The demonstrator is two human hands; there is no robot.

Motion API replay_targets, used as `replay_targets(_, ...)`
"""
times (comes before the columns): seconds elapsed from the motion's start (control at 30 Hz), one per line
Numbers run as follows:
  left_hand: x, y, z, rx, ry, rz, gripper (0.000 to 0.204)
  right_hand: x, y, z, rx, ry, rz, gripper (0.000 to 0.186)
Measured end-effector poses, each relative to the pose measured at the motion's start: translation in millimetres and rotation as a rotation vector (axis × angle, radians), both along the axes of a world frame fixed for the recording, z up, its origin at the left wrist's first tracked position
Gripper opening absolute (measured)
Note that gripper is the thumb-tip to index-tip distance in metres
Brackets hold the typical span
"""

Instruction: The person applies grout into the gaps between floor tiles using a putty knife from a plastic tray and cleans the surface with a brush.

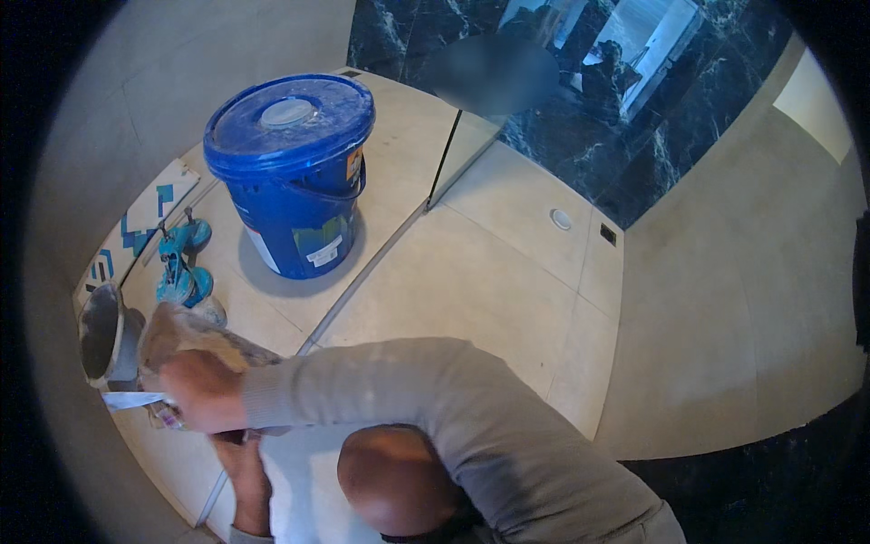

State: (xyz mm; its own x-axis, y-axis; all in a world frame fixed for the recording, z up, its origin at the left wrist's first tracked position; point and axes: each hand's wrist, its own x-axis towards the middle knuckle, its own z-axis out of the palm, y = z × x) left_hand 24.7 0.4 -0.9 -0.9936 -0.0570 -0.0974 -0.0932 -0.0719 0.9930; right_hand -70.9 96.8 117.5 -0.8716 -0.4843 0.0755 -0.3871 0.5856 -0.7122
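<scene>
The sack (181,326) sat just right of the grey pail (120,349). The right hand (204,390), blurred, was at its near side; the left hand (243,467) was just below, fingers hidden. Whether either was clamped or apart, I could not tell. Steadying the sack with one hand seemed wise. Beyond, the blue tub (292,181) bore labels (323,252), their print too small to read.

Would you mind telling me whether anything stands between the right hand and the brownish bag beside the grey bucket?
Nothing visible does: the right hand overlaps the brownish bag in this view, though its exact grip is too blurred to tell. The grey bucket stands off to the left.
</scene>
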Motion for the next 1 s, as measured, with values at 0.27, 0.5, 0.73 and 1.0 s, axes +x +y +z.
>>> replay_targets(0.27, 11.0, -103.0, 30.4, 0.128, 0.019, 0.248, 0.060, -9.7, -143.7, 10.9, -0.033, 0.087, 0.220, 0.013)
replay_targets(0.5, 63.9, -145.3, 53.7, 0.347, -0.045, 0.165, 0.058, -7.5, -49.9, 45.6, -0.286, -0.404, 0.599, 0.035)
replay_targets(0.73, 120.4, -191.8, 51.3, 0.424, -0.067, 0.180, 0.074, 30.5, -38.3, 83.9, 0.312, -0.341, 0.682, 0.043)
replay_targets(1.0, 110.8, -186.3, 45.4, 0.307, 0.006, 0.150, 0.084, 52.6, -68.5, 37.3, 0.529, 0.027, 0.937, 0.037)
